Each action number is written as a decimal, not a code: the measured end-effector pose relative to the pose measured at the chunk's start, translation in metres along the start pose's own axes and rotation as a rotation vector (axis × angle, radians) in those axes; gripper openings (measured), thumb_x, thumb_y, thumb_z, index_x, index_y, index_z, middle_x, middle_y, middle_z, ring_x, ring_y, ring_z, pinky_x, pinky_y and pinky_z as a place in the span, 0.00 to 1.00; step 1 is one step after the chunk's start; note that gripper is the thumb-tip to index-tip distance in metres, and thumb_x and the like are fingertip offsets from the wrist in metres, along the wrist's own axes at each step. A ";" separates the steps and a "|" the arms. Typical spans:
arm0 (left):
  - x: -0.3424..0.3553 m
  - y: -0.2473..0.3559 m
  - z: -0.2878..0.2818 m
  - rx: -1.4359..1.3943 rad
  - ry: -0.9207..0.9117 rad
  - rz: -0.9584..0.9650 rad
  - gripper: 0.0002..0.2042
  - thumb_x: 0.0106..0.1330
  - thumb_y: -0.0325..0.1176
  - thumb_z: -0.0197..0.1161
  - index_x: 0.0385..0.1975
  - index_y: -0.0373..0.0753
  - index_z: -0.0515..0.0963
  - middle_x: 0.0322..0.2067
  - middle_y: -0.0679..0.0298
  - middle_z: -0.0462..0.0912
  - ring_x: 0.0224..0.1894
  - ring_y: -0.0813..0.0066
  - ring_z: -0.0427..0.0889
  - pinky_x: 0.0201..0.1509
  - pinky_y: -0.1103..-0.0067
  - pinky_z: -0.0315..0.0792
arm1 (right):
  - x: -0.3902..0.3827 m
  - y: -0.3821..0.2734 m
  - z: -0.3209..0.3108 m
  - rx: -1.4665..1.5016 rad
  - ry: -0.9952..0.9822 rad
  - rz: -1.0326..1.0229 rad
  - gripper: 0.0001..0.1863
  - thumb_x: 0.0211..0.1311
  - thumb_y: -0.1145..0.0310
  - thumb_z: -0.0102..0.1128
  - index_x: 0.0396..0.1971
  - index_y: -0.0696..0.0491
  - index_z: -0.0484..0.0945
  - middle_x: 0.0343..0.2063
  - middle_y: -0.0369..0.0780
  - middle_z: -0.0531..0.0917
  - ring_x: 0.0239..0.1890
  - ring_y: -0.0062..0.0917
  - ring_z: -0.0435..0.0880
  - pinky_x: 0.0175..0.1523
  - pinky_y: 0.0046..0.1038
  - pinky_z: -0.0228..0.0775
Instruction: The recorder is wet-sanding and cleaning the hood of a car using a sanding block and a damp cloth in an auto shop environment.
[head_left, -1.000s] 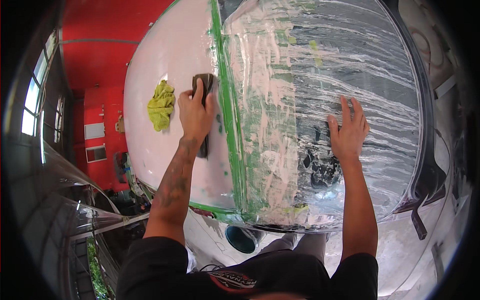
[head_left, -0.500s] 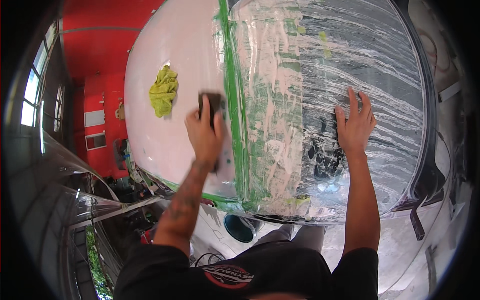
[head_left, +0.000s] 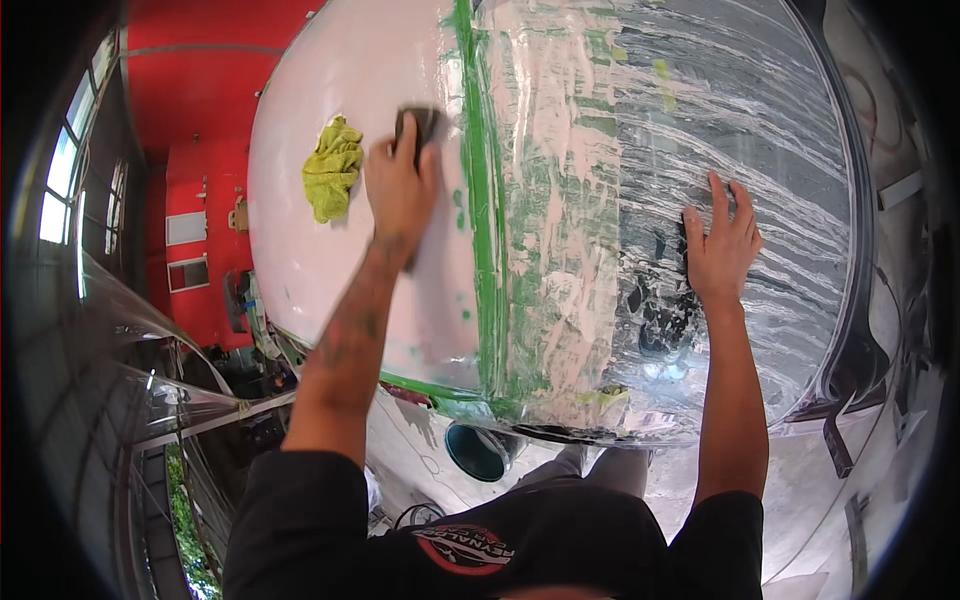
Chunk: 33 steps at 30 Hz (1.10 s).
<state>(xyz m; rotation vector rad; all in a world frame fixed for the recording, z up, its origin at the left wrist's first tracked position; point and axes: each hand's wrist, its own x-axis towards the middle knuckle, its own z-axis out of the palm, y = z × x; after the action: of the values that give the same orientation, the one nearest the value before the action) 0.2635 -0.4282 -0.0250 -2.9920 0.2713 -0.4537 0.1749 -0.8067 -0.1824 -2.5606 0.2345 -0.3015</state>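
My left hand is closed around a dark sanding block, which lies against a pale pink car panel. Its index finger stretches along the block, and my palm hides much of the rest. A crumpled yellow-green cloth rests on the panel to the left of that hand. To the right, a strip of green masking tape runs along the panel's edge. My right hand lies with fingers apart on dark glass streaked with whitish residue, holding nothing.
Pink smears over green cover a band between the tape and the streaked glass. Below the car's near edge, a dark teal bucket stands on the floor by my legs. A red wall and clear plastic sheeting are at left.
My left hand has slid the sanding block farther up the pink panel, away from me. My right hand stays on the glass, while the whole view has shifted slightly.
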 end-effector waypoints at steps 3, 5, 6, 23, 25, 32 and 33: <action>-0.154 0.030 -0.047 -0.080 -0.113 0.009 0.29 0.67 0.37 0.64 0.68 0.38 0.68 0.53 0.39 0.70 0.53 0.43 0.70 0.59 0.56 0.66 | 0.001 0.001 -0.006 -0.012 -0.009 0.010 0.29 0.74 0.48 0.50 0.71 0.40 0.65 0.66 0.43 0.64 0.69 0.38 0.63 0.70 0.46 0.50; -0.192 0.032 -0.069 -0.073 -0.215 0.016 0.31 0.65 0.33 0.66 0.69 0.36 0.67 0.55 0.41 0.69 0.56 0.46 0.69 0.61 0.61 0.67 | 0.001 -0.002 -0.007 -0.010 -0.008 0.009 0.29 0.74 0.48 0.50 0.71 0.40 0.65 0.66 0.43 0.64 0.69 0.38 0.63 0.70 0.46 0.50; -0.182 0.029 -0.069 -0.068 -0.212 0.014 0.31 0.65 0.33 0.66 0.69 0.36 0.67 0.55 0.41 0.69 0.56 0.46 0.69 0.61 0.61 0.67 | 0.000 -0.004 -0.007 -0.018 -0.012 0.013 0.29 0.74 0.48 0.50 0.71 0.40 0.65 0.66 0.43 0.64 0.69 0.37 0.63 0.70 0.46 0.50; -0.158 -0.021 -0.078 -0.144 -0.297 0.305 0.32 0.55 0.23 0.64 0.65 0.42 0.73 0.64 0.46 0.69 0.60 0.44 0.70 0.66 0.58 0.65 | -0.003 -0.004 -0.004 0.006 0.001 0.013 0.29 0.75 0.47 0.48 0.71 0.39 0.64 0.67 0.44 0.64 0.70 0.39 0.63 0.71 0.48 0.49; -0.086 -0.037 -0.058 -0.121 -0.227 0.359 0.34 0.54 0.22 0.64 0.66 0.42 0.71 0.64 0.49 0.70 0.60 0.46 0.71 0.67 0.59 0.65 | -0.002 -0.006 -0.002 -0.004 0.004 0.008 0.29 0.75 0.47 0.48 0.71 0.39 0.64 0.67 0.44 0.64 0.69 0.39 0.63 0.71 0.47 0.49; 0.070 -0.045 -0.008 -0.139 -0.107 0.314 0.27 0.65 0.27 0.58 0.67 0.40 0.69 0.61 0.51 0.73 0.57 0.45 0.73 0.64 0.62 0.68 | -0.002 -0.002 0.002 -0.006 -0.006 0.016 0.29 0.75 0.47 0.48 0.71 0.39 0.65 0.66 0.43 0.64 0.69 0.39 0.63 0.70 0.47 0.50; 0.043 -0.040 -0.007 -0.142 -0.087 0.357 0.28 0.65 0.27 0.59 0.67 0.40 0.68 0.61 0.50 0.73 0.58 0.45 0.72 0.64 0.61 0.67 | -0.003 0.002 0.001 -0.022 -0.009 0.019 0.29 0.75 0.47 0.48 0.71 0.39 0.65 0.66 0.43 0.64 0.69 0.38 0.63 0.70 0.46 0.50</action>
<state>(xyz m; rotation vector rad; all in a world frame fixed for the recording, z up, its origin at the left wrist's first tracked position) 0.3076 -0.3980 -0.0007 -2.9903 0.8426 -0.2754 0.1718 -0.8072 -0.1851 -2.5793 0.2600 -0.2821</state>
